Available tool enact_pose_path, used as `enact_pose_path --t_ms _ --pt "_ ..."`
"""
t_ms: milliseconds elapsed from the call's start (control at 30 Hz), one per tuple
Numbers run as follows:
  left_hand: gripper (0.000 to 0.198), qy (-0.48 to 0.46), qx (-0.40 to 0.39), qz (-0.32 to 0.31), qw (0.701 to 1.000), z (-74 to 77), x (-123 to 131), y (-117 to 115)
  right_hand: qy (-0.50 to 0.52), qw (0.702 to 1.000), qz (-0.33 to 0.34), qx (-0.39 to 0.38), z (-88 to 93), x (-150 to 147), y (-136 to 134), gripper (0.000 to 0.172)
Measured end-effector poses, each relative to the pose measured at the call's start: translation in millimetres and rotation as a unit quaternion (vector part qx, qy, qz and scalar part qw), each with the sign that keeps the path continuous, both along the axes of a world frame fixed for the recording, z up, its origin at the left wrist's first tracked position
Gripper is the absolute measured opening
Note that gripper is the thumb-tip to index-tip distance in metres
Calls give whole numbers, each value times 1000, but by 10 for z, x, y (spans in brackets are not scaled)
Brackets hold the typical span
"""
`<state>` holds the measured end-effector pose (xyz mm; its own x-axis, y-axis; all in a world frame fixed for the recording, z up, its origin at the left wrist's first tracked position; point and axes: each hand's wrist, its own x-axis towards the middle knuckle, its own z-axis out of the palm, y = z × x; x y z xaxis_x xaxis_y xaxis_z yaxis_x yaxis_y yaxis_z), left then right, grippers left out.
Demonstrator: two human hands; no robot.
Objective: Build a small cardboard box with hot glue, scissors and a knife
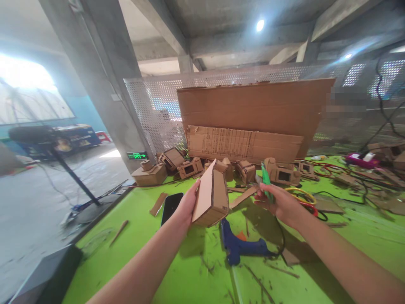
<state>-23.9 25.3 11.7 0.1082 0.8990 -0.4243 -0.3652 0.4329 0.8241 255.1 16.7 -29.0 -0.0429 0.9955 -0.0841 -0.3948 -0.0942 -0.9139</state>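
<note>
Clasping brown cardboard box (212, 195) in left hand (186, 207), pinching slim green plastic tool (266, 179) in right hand (280, 200) at box's two o'clock; seemingly positioning, needing steadiness.

The glue gun (234, 247) is found on the table (98, 261). Behind it, leftward, a cardboard box (210, 196) is held in the left hand (187, 204); farther left, a phone (170, 207) and a stick (119, 232) are placed. Behind it, rightward, a hand tool (267, 183) is held in the right hand (281, 202). Well behind it, a cardboard panel (257, 107) is stood.
</note>
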Motion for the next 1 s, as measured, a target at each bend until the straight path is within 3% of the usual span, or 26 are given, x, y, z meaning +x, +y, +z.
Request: enact_pose_path --t_ms 133,233,300,433,533,700,767,1000 --pt "50 10 0 -2 1000 -5 1 -4 7 999 29 -14 44 6 -44 21" --pt "50 11 6 -5 1000 -10 2 -13 14 996 92 -3 121 9 -99 21" --pt "49 9 10 -9 1000 -13 2 -15 10 992 124 36 151 6 -132 17" --pt "49 2 11 -9 1000 -29 3 1 -80 978 116 152 111 -5 -216 23" --pt "48 -7 9 2 1000 -54 3 20 -237 943 121 199 70 -34 -333 16" --pt "48 -32 1 7 999 -83 15 13 -441 829 158 305 144 -162 -512 23" --pt "50 -43 -5 -2 999 -80 22 -5 -483 800 162 315 185 -201 -533 23" --pt "59 -75 -13 -70 995 -56 64 -121 -505 781 139 338 245 -194 -527 23"
